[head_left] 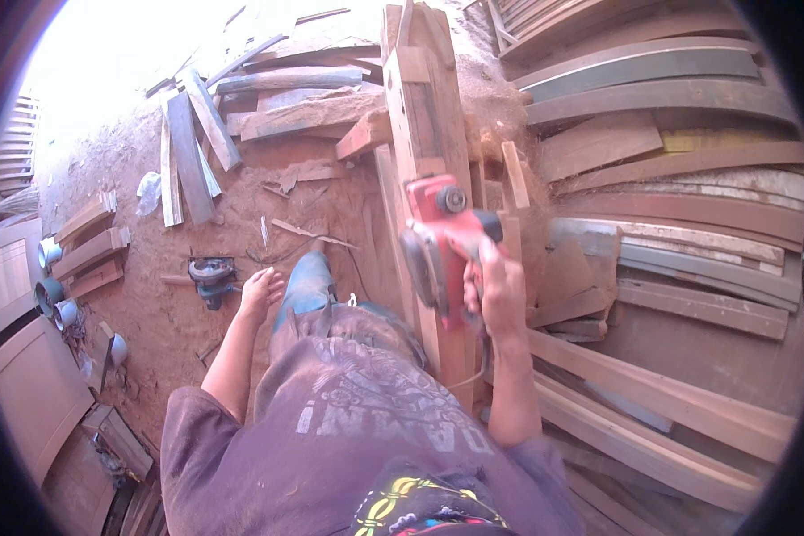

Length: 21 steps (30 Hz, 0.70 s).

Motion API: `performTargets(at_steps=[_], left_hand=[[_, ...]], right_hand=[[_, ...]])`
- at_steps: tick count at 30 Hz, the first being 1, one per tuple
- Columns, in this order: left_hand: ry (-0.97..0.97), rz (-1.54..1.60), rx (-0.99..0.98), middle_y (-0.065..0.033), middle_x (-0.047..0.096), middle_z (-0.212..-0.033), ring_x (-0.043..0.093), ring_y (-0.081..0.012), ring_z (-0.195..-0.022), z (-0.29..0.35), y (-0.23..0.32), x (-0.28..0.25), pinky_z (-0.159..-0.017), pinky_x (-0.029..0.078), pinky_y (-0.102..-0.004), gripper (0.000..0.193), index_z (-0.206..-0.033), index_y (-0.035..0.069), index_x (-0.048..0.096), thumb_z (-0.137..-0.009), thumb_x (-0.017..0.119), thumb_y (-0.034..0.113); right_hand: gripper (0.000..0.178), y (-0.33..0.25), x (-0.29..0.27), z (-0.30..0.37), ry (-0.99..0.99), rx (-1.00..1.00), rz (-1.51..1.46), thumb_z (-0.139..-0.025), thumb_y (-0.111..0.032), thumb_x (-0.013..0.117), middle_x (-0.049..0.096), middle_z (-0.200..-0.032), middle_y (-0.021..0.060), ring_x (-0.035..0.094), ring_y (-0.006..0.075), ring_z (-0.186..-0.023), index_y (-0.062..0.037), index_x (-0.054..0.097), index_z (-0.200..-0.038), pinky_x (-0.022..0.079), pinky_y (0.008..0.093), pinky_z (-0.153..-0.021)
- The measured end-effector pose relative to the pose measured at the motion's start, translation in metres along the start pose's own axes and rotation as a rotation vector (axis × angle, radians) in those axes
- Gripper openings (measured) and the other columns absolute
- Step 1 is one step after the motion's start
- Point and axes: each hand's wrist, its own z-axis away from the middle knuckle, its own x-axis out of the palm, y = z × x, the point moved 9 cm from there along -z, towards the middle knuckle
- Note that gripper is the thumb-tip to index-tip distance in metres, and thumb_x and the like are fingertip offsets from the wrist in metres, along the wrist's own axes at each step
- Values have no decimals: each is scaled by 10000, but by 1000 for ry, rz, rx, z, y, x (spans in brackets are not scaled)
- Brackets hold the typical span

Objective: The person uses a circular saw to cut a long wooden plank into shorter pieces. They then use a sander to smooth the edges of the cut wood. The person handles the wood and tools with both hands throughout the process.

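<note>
My right hand (500, 290) is wrapped around the rear handle of a red electric hand planer (442, 237). The planer rests on a long wooden beam (420, 125) that runs away from me, with a black knob and round cover facing up. A cord (473, 380) trails from the tool's back end near my right forearm. My left hand (263, 290) hangs free beside my left knee, holding nothing, its fingers loosely bent and apart. The underside of the planer is hidden.
A dark circular saw (212, 279) sits on the sandy ground to the left. Loose boards (192, 147) lie ahead of it. Stacked planks (670, 232) crowd the right side. Door panels (40, 384) and several small pots (65, 311) stand at far left.
</note>
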Motion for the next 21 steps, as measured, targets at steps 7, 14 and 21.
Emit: performTargets(at_steps=[7, 14, 21], left_hand=[[171, 144, -74, -100, 686, -1336, 701, -246, -1119, -8, -14, -52, -890, 569, -420, 496, -1444, 78, 570, -1046, 693, 348], [70, 164, 92, -90, 710, -1313, 724, -218, -1091, 7, 42, -32, -864, 587, -387, 434, -1412, 104, 602, -1058, 692, 338], [139, 24, -62, -92, 713, -1300, 726, -231, -1088, -17, -33, -75, -804, 608, -389, 451, -1416, 83, 594, -1048, 693, 324]], right_hand=[[564, -143, 67, -209, -73, -211, 10, -1079, -496, 496, 522, -669, 2, 466, 91, -471, -11, 723, -902, 390, 276, -427], [542, -175, 86, -235, -141, -155, -19, -1082, -494, 459, 508, -661, -1, 446, 84, -473, -8, 694, -1038, 383, 300, -429], [554, -17, 8, -15, -169, -117, -3, -1090, -523, 498, 518, -577, -17, 488, 87, -439, -91, 576, -752, 382, 300, -442]])
